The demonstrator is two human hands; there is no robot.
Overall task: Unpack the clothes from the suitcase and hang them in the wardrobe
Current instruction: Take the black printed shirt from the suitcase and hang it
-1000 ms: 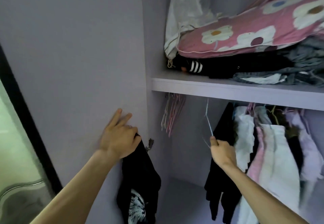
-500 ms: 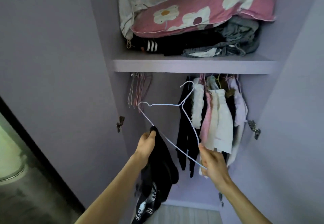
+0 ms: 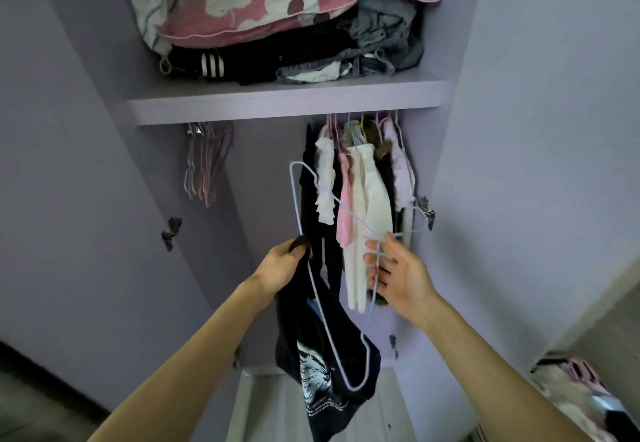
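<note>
Black T-shirt with white print (image 3: 298,324) — bunched in the left hand (image 3: 282,263), fingers curled tight round the cloth, hanging low before the open lilac wardrobe (image 3: 263,182). Across it, a pale blue wire hanger (image 3: 294,199), caught loosely between thumb and half-spread fingers of the right hand (image 3: 393,268). Behind, hung clothes (image 3: 363,192) at right, spare hangers (image 3: 207,168) at left — above, on the shelf (image 3: 277,102), pink flowered bedding (image 3: 263,8).

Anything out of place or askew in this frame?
The hanger is steeply tilted in the right hand. The black shirt hangs bunched from the left hand, not yet on the hanger. The gray clothes on the shelf are crumpled.
</note>
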